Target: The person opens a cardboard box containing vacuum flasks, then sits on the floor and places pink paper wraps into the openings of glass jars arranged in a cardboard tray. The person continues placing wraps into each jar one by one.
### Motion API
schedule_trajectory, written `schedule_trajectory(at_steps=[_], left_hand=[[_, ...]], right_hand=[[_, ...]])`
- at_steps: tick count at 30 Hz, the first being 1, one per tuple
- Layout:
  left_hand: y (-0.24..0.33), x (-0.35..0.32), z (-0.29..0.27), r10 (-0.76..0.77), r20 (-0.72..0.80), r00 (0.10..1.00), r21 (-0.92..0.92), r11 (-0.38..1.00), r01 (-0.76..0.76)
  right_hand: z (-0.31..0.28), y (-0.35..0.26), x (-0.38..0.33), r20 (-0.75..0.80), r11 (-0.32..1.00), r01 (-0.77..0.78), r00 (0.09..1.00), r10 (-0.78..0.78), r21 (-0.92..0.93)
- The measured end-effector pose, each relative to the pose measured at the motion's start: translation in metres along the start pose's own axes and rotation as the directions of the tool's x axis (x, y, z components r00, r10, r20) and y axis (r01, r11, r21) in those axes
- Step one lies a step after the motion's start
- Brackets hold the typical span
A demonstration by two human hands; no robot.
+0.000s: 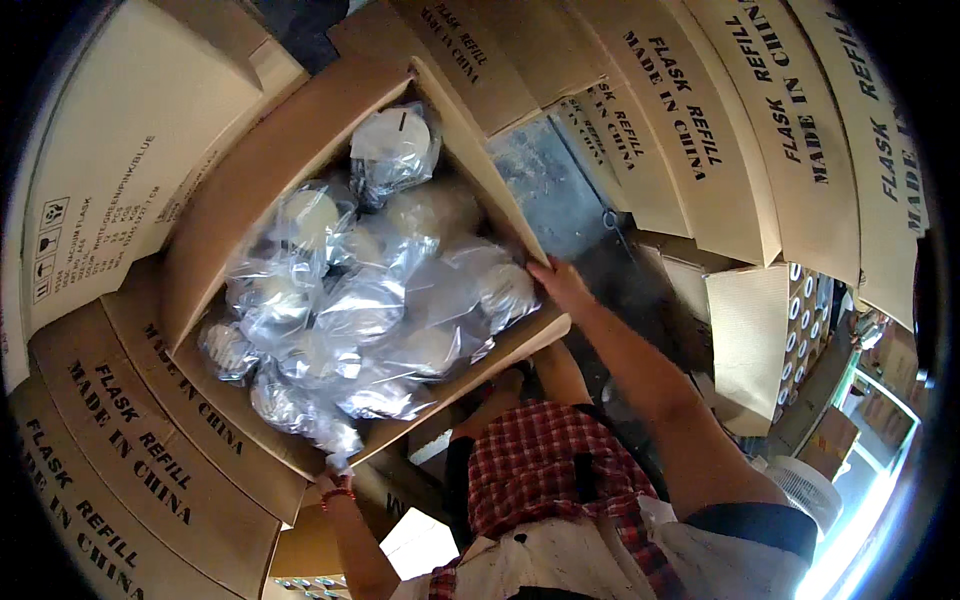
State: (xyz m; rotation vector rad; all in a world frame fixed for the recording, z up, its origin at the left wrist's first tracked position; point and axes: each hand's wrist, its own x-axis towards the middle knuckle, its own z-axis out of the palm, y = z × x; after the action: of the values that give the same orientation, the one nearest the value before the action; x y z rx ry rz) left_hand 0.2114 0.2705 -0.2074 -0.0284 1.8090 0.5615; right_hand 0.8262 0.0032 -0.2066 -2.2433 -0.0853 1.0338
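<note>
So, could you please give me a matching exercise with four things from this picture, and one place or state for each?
Things:
1. right hand
2. left hand
3. open carton
4. bagged white items

Places or states:
a. filling the open carton
b. on the carton's right rim
c. held tilted between both hands
d. at the carton's bottom corner

Pairs: 1-b, 2-d, 3-c, 4-a

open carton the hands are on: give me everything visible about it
The open carton is plain brown corrugated cardboard, flaps folded out, tipped so its mouth faces the camera. It is packed with pale round items, each in a crinkled clear plastic bag. The right hand grips its right edge; the left hand meets its lower corner. Printed closed cartons surround it.
</note>
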Motion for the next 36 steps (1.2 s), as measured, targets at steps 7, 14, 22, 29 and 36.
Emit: schedule_trajectory(at_steps=[7,14,22,29,36], left_hand=[[0.004,-0.017,0.008,0.183,-0.192,0.964,0.106,0.981,-0.165],[-0.061,-0.114,0.047,0.140,-0.066,0.988,-0.011,0.990,-0.141],[-0.043,-0.201,0.094,0.341,0.308,0.888,-0.085,0.940,-0.332],[0.250,-0.471,0.259,0.938,0.259,0.232,-0.135,0.273,-0.952],[0.401,-0.709,0.355,0.844,0.030,-0.536,0.239,-0.526,-0.816]], right_hand=[[0.009,0.008,0.008,0.016,0.987,-0.110,0.993,0.113,-0.119],[0.013,0.055,0.052,0.164,0.978,0.093,0.985,-0.063,-0.185],[-0.070,-0.324,0.021,-0.102,0.644,0.728,0.678,-0.728,0.234],[-0.227,-0.740,-0.250,-0.612,-0.296,0.953,-0.199,-0.766,0.060],[-0.266,-0.889,-0.302,-0.415,-0.191,0.978,-0.139,-0.899,0.086]])
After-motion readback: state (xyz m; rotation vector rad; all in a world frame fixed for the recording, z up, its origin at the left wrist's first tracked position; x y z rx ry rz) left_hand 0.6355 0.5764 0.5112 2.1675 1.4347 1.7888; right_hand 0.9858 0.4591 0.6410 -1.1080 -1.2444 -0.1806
